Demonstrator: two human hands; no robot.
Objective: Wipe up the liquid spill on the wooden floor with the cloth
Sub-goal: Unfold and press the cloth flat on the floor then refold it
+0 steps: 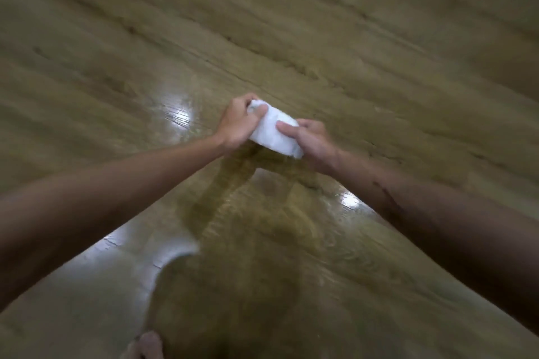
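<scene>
Above the floor (320, 38), left hand (237, 125), right hand (313, 144) gripping cloth (274, 132)

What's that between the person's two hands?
A white cloth, bunched up. The left hand grips one end and the right hand pinches the other, above the wooden floor. The head view shows it.
</scene>
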